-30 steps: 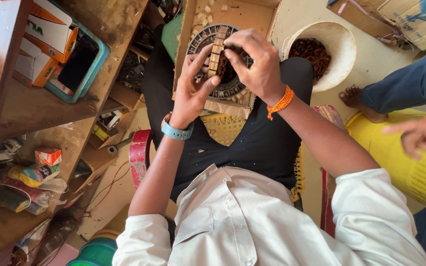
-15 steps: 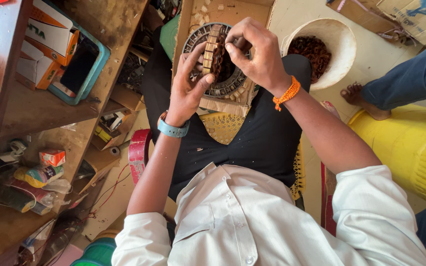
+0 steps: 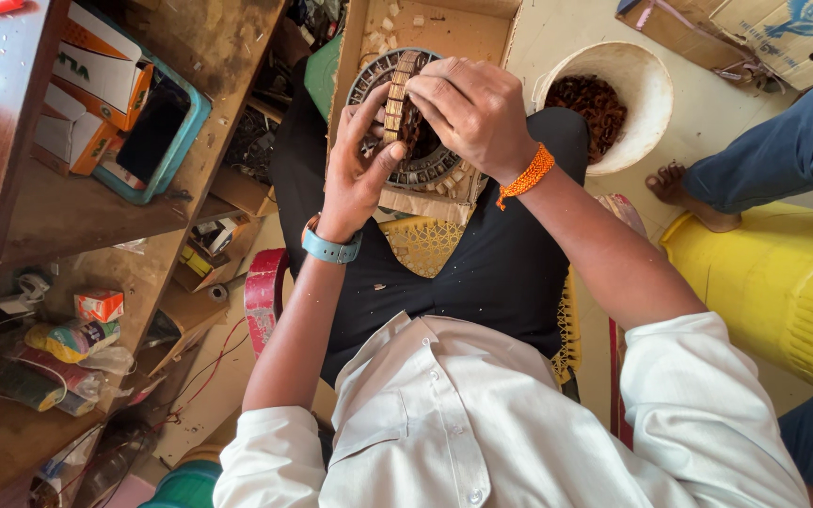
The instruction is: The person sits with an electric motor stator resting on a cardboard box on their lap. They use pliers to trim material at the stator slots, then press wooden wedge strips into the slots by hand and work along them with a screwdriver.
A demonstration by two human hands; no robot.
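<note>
Both hands, left hand (image 3: pixel 355 174) and right hand (image 3: pixel 468 113), closed around one notched strip (image 3: pixel 394 94) running top-to-bottom over one metal ring (image 3: pixel 421 169), upper centre.

Right hand (image 3: pixel 468 113) slid further over the round slotted core (image 3: pixel 406 122); co-worker's hand gone from frame edge.

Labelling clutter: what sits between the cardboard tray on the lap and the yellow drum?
Head view: a white bowl of brown coils and another person's bare foot lie between the cardboard tray and the yellow drum.
</note>
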